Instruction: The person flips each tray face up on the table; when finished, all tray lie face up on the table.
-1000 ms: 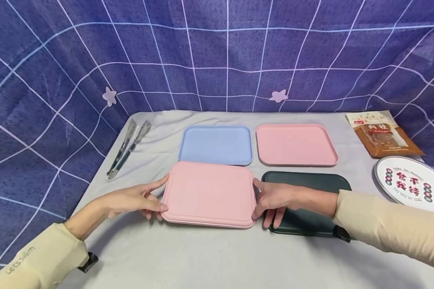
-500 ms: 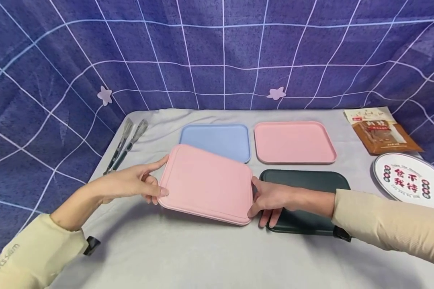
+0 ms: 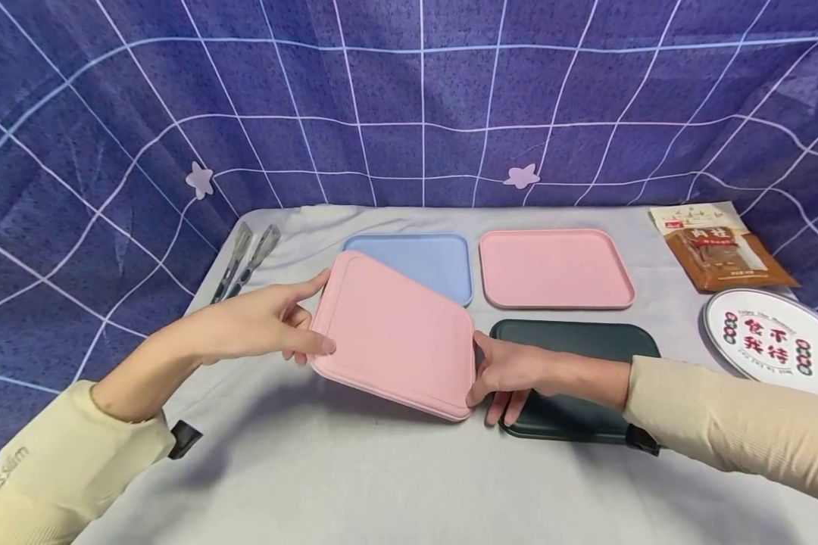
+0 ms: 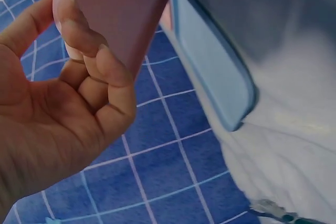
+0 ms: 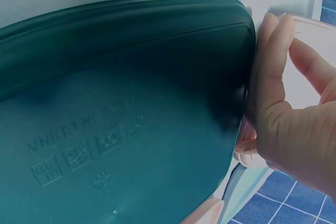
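Observation:
A pink tray [image 3: 395, 337] is tilted, its left end raised off the table and its right end lower. My left hand [image 3: 259, 322] grips the left edge, thumb on the upper face; in the left wrist view, the fingers curl at the tray's underside. My right hand [image 3: 514, 371] holds the right edge between thumb and fingers. Its other fingers lie beside the left edge of a dark green tray [image 3: 586, 401]. The right wrist view shows raised marks and lettering on this dark green tray. Behind the held tray lies a blue tray [image 3: 423, 257], partly hidden.
A second pink tray [image 3: 555, 269] lies at the back. Metal tongs [image 3: 241, 261] rest at the left, partly behind my left hand. To the right are a brown food packet [image 3: 722, 250] and a white round plate with red characters [image 3: 773, 341]. A blue grid curtain [image 3: 395, 98] borders the table.
My left hand has raised the left end of the pink tray, tilting it more and covering more of the blue tray. The right hand stays nearly in place on the right edge.

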Demonstrator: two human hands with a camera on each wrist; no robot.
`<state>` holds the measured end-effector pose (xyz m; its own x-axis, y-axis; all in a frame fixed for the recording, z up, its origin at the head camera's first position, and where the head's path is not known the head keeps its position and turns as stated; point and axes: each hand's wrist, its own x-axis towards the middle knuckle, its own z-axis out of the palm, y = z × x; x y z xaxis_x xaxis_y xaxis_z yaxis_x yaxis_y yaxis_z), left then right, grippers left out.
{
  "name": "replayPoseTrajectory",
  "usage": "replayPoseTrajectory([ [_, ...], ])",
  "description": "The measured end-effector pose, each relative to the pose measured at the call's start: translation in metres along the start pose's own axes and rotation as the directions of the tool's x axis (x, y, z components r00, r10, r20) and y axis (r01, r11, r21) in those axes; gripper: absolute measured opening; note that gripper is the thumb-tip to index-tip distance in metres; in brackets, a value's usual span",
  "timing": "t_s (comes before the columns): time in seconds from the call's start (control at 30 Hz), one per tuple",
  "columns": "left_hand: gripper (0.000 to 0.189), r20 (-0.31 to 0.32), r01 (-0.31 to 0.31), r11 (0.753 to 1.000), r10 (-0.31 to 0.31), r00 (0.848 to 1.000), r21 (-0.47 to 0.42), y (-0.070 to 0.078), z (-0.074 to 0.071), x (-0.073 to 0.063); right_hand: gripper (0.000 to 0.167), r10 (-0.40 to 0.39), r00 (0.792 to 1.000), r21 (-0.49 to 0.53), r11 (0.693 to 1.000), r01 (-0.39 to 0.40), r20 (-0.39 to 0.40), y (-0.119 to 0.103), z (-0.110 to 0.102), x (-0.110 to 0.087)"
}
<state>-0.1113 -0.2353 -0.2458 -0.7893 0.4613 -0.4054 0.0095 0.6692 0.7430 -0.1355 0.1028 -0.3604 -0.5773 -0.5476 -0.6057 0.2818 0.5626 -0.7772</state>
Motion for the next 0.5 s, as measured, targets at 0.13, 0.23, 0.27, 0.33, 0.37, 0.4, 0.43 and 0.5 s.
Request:
replayPoseTrajectory([
  [0.13,0.107,-0.031,-0.007,1.0,0.007,0.999,0.004,0.009,0.002,-0.001,0.11,-0.007,1.0,0.003,1.0,0.007,0.0,0.0,-0.001,0.001],
  [0.23,0.105,-0.059,0.008,1.0,-0.008,0.998,0.004,0.012,0.004,-0.002,0.111,-0.009,1.0,0.005,1.0,0.009,0.002,0.001,-0.001,0.002],
  [0.27,0.104,-0.071,0.012,1.0,-0.012,0.997,0.008,0.012,0.005,-0.002,0.111,-0.01,1.0,0.005,1.0,0.01,0.003,0.001,-0.001,0.002],
  [0.33,0.104,-0.098,0.023,1.0,-0.021,0.995,0.018,0.013,0.007,-0.003,0.111,-0.013,1.0,0.004,1.0,0.013,0.005,0.001,-0.001,0.001],
  [0.37,0.103,-0.108,0.02,1.0,-0.017,0.994,0.023,0.013,0.008,-0.003,0.111,-0.014,1.0,0.003,1.0,0.014,0.006,0.001,-0.001,0.001],
  [0.4,0.103,-0.117,0.015,0.999,-0.011,0.993,0.032,0.014,0.009,-0.004,0.111,-0.015,1.0,0.003,1.0,0.015,0.007,0.001,-0.001,0.002],
  [0.43,0.103,-0.126,0.011,0.999,-0.006,0.992,0.038,0.015,0.01,-0.004,0.112,-0.015,1.0,0.002,1.0,0.015,0.005,0.001,-0.001,0.001],
  [0.5,0.103,-0.142,0.003,0.999,0.004,0.99,0.047,0.017,0.012,-0.006,0.115,-0.013,1.0,0.002,1.0,0.013,0.002,0.002,-0.001,0.001],
])
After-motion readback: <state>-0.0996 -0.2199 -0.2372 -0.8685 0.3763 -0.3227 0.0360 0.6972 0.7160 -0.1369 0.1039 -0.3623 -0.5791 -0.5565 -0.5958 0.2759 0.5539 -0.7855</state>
